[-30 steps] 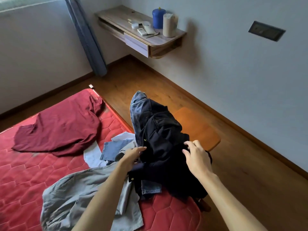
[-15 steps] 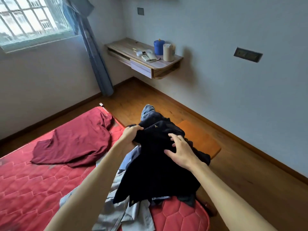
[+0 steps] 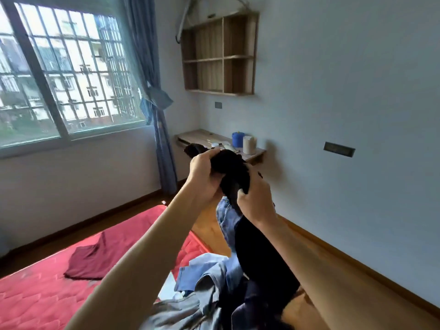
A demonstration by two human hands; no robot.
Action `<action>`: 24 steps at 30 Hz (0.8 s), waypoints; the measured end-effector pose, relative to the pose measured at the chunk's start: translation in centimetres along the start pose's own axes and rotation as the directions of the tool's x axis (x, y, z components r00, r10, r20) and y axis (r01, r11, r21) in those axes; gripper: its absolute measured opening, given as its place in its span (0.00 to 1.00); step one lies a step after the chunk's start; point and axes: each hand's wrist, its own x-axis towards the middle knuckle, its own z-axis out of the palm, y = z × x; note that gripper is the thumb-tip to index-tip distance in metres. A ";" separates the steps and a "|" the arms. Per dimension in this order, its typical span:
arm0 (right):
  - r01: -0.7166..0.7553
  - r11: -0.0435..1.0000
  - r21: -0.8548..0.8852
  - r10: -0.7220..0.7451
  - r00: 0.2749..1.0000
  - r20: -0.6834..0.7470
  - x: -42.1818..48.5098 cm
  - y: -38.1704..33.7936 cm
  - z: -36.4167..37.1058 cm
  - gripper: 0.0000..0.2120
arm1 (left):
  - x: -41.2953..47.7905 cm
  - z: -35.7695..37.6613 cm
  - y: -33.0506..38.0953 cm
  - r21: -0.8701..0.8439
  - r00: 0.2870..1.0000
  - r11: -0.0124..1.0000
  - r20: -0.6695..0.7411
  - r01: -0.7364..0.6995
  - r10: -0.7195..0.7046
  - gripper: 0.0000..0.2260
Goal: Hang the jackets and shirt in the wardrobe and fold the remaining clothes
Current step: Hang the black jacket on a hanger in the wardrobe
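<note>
A black jacket (image 3: 259, 256) hangs lifted above the bed's corner. My left hand (image 3: 203, 177) grips its bunched upper edge, and my right hand (image 3: 256, 198) grips the same bunch just to the right. Blue jeans (image 3: 226, 217) hang behind the jacket. Below, on the red mattress (image 3: 35, 301), lie a grey shirt (image 3: 181, 310) and a light blue garment (image 3: 209, 270). A maroon garment (image 3: 92, 260) lies spread farther left on the mattress.
A wall desk (image 3: 197, 136) holds a blue jar (image 3: 238, 138) and a beige canister (image 3: 248, 144). An open wooden wall shelf (image 3: 219, 53) hangs above. A window and blue curtain (image 3: 162, 139) stand at the left. Wooden floor runs along the right wall.
Both hands have raised the black jacket from the pile up to chest height and bunched it between them. The view has tilted upward toward the window and shelf.
</note>
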 end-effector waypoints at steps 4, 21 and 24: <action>0.177 0.977 -0.121 -0.172 0.984 0.051 1.1 -4.9 -0.7 0.23 | -3.7 -2.0 7.0 -0.054 0.971 0.972 -0.077 -0.230 0.226 0.14; 0.408 0.909 -0.087 -0.363 0.877 0.316 0.5 -21.4 -3.0 0.07 | -20.8 -11.1 24.3 0.688 0.185 0.313 -0.255 -0.655 0.949 0.31; 0.432 0.901 -0.041 -0.383 0.836 0.392 0.0 -22.8 -1.7 0.12 | -22.9 -14.0 24.4 0.844 0.113 0.149 -0.106 -0.515 0.988 0.18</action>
